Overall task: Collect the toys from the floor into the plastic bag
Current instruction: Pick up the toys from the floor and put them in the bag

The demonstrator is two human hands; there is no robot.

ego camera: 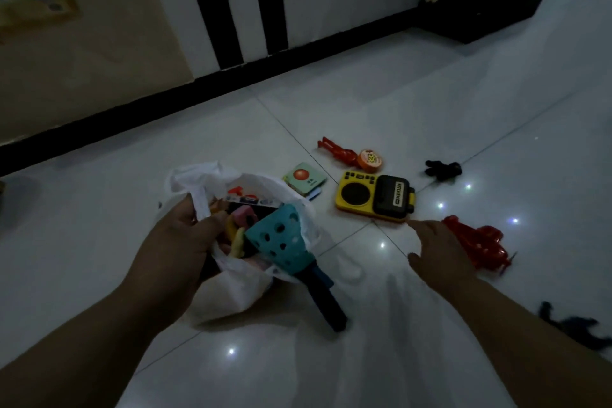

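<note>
Toys lie scattered across a glossy white tiled floor (331, 358) in a dim room, with a person's two bare arms reaching in from below. The left hand (185, 235) grips the rim of a white plastic bag (231, 291), fingers curled round the bunched film; the bag sits on the floor with its mouth open. Inside it are a pink block (245, 216), a printed card (251, 200) and other pieces too dark to tell. A teal perforated scoop (276, 235) pokes out over the near rim, its dark handle pointing along the tile. The right hand (437, 252) is stretched low over the floor, fingers spread and straight, holding nothing. It lies between a yellow-and-black toy (374, 197) and a red figure (480, 245) just beside it. Beyond lie a green card stack (304, 177), a second red figure (337, 151) touching an orange disc (371, 159), and a small black figure (443, 169). Another dark figure (569, 321) lies near the right forearm. A black skirting (132, 109) runs along the striped wall.
</note>
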